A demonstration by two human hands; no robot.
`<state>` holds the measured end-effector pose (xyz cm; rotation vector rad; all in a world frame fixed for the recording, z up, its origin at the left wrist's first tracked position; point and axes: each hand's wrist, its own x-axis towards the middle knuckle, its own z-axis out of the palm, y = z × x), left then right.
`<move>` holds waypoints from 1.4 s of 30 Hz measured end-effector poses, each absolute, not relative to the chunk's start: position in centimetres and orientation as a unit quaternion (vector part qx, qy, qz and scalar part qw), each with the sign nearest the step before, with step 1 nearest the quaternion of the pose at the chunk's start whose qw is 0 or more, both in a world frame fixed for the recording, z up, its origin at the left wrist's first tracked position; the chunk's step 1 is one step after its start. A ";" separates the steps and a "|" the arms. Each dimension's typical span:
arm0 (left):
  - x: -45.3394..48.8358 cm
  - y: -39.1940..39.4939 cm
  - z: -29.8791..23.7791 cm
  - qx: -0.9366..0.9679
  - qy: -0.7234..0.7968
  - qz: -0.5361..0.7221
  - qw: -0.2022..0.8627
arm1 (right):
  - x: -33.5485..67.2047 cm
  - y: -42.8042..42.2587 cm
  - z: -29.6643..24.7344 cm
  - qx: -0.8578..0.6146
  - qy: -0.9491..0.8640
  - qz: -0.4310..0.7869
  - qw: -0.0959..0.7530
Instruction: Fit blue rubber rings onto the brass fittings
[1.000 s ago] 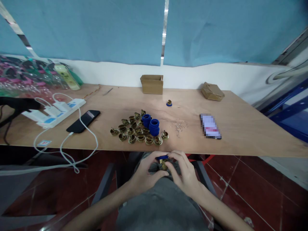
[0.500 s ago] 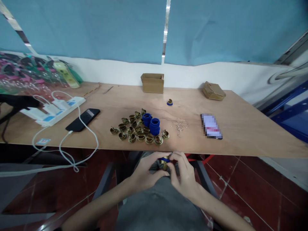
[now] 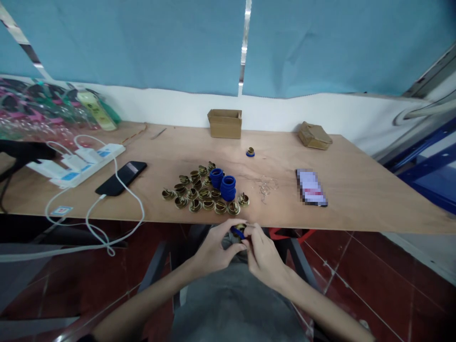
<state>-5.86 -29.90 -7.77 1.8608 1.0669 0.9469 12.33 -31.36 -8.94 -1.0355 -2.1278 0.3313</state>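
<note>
Over my lap, just in front of the table edge, both hands hold one small brass-coloured round fitting with a blue ring (image 3: 238,232). My left hand (image 3: 215,248) grips its left side between thumb and fingers. On the right side, the bent fingers and thumb of my right hand (image 3: 264,257) pinch the blue ring; my fingers partly cover the piece. Beyond my hands on the table, several similar brass fittings (image 3: 194,205) sit in a cluster, beside stacked blue rings (image 3: 228,188). One brass fitting on a blue ring (image 3: 250,152) stands apart farther back.
A tangle of thin rings or threads (image 3: 265,186) and a phone (image 3: 311,187) lie to the right. Cardboard boxes (image 3: 225,125) stand at the back. Leftward are a black phone (image 3: 121,178), a power strip (image 3: 85,166), hanging white cables and bottles (image 3: 97,110).
The fitting has tilted and shifted slightly up and left between my hands. My right hand has moved left, its fingers now closer round the blue ring.
</note>
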 end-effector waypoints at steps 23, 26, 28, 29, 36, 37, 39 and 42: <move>-6.6 -29.6 -8.6 0.753 0.437 0.334 0.362 | 12.4 -31.4 -9.7 -0.408 -0.831 0.142 0.350; -6.6 -29.6 -8.6 0.745 0.446 0.339 0.361 | 12.5 -31.4 -9.5 -0.404 -0.828 0.156 0.357; -6.8 -29.5 -8.6 0.744 0.449 0.338 0.362 | 12.5 -31.3 -9.5 -0.401 -0.827 0.160 0.360; -6.9 -29.5 -8.6 0.744 0.448 0.336 0.364 | 12.5 -31.3 -9.5 -0.400 -0.827 0.161 0.360; -7.5 -29.1 -8.5 0.748 0.433 0.345 0.366 | 12.8 -31.2 -9.0 -0.380 -0.831 0.137 0.381; -7.6 -29.1 -8.5 0.749 0.428 0.353 0.362 | 12.8 -31.2 -9.0 -0.374 -0.832 0.133 0.388; -7.5 -29.1 -8.6 0.745 0.420 0.374 0.358 | 12.9 -31.3 -9.0 -0.358 -0.832 0.128 0.404; -7.4 -29.3 -8.7 0.740 0.404 0.407 0.350 | 13.0 -31.4 -9.2 -0.338 -0.828 0.117 0.432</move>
